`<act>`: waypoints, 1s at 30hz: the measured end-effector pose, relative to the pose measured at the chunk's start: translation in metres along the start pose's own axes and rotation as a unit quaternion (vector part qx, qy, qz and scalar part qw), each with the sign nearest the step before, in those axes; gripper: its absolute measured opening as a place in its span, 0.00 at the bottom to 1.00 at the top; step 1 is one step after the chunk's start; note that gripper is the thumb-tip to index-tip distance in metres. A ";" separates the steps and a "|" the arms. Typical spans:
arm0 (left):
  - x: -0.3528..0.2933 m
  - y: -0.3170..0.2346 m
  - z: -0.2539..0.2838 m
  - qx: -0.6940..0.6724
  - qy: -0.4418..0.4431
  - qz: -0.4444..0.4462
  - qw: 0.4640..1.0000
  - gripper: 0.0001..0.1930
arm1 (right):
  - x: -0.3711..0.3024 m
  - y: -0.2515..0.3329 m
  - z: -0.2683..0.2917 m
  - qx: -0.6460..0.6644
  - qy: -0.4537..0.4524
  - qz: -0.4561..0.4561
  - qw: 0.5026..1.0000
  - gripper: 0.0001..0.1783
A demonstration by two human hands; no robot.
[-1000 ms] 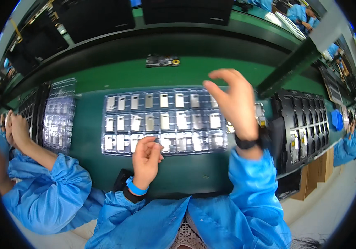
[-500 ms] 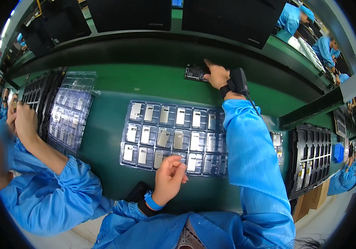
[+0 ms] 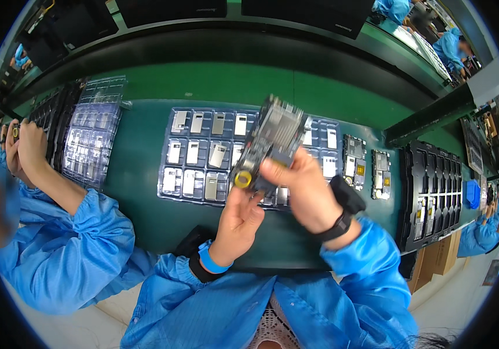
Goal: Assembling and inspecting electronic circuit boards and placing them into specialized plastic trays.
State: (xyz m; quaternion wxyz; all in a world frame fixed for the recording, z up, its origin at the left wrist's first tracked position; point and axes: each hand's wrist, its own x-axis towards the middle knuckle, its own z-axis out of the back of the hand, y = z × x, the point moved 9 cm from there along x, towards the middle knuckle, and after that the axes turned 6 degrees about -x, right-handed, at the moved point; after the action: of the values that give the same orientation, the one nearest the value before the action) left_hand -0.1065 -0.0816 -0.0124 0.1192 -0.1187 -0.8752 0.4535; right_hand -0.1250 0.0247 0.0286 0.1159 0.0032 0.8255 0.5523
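My right hand (image 3: 310, 189) grips a dark circuit board (image 3: 281, 131) with its thumb on top. The board is tilted in the air over the tray and blurred by motion. A yellow ring (image 3: 242, 178) shows at its lower end. At that end is my left hand (image 3: 239, 218), its fingertips up against the board's edge or just under it, its thumb apart from them. Below lies a clear plastic tray (image 3: 165, 174) with rows of pockets. Small silvery metal plates (image 3: 192, 152) sit in many of them. The board hides some middle pockets.
Two more circuit boards (image 3: 381, 174) lie right of the tray, before a black rack tray (image 3: 435, 192) holding boards. A slanted dark beam (image 3: 430, 116) stands behind them. Stacked clear trays (image 3: 89, 145) are at left, beside a co-worker's hands (image 3: 31, 145). A blue box (image 3: 473, 193) is far right.
My right hand has come back from the far side of the bench, bringing the circuit board to my left hand. The view has shifted, and two boards right of the tray are now uncovered.
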 end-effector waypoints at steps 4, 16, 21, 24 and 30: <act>-0.012 0.009 0.008 -0.076 -0.038 0.070 0.994 0.13 | -0.031 -0.036 0.012 -0.017 -0.064 0.029 0.997 0.14; 0.002 -0.055 0.053 -0.027 -0.112 -0.013 0.993 0.14 | 0.038 0.022 0.079 -0.718 -0.265 0.177 0.618 0.12; 0.005 -0.052 0.034 0.012 -0.093 0.019 0.995 0.20 | 0.059 0.009 0.071 -0.744 -0.271 0.063 0.608 0.13; 0.004 -0.043 0.027 0.030 -0.075 0.064 0.995 0.22 | 0.062 -0.003 0.087 -0.685 -0.262 -0.012 0.680 0.16; -0.001 -0.027 0.007 0.019 -0.040 0.157 0.987 0.21 | 0.023 0.039 0.112 -0.506 -0.284 0.193 0.791 0.08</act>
State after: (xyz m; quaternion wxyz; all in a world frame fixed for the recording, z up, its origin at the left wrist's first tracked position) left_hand -0.1100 -0.1025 0.0057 0.0136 -0.2344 -0.8412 0.4871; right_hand -0.1307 0.1448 0.0192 0.2212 0.2605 0.3400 0.8762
